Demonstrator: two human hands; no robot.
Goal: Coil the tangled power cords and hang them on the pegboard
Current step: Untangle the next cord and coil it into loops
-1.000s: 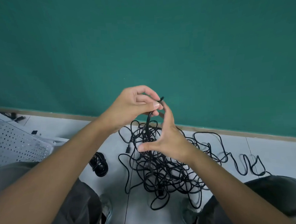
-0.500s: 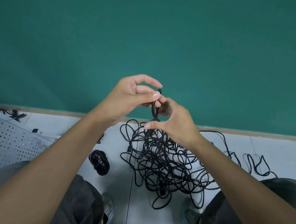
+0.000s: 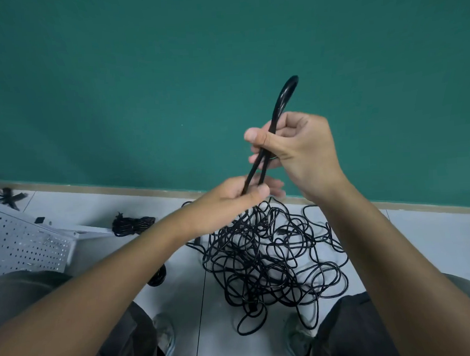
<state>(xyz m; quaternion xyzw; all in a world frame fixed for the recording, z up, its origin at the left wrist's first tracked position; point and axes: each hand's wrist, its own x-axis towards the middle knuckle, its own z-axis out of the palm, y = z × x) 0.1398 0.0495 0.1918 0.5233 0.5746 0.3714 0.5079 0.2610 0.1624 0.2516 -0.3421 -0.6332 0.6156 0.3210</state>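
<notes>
A big tangle of black power cords point(image 3: 271, 260) lies on the pale floor between my knees. A doubled loop of black cord point(image 3: 281, 104) rises out of it in front of the green wall. My right hand point(image 3: 300, 150) grips that loop about its middle, thumb across the two strands. Just below, my left hand point(image 3: 229, 202) pinches the same two strands right above the tangle. A white pegboard point(image 3: 22, 243) lies at the left, tilted, with nothing hung on the part I see.
A coiled black cord bundle point(image 3: 133, 224) lies on the floor beside the pegboard. Another small black coil point(image 3: 158, 277) shows under my left forearm. More black cable point(image 3: 3, 195) lies at the far left by the wall. My shoes point(image 3: 163, 336) flank the tangle.
My right hand has risen and now grips the cord, drawing a long doubled loop upward. My left hand has dropped to pinch the strands lower, near the tangle.
</notes>
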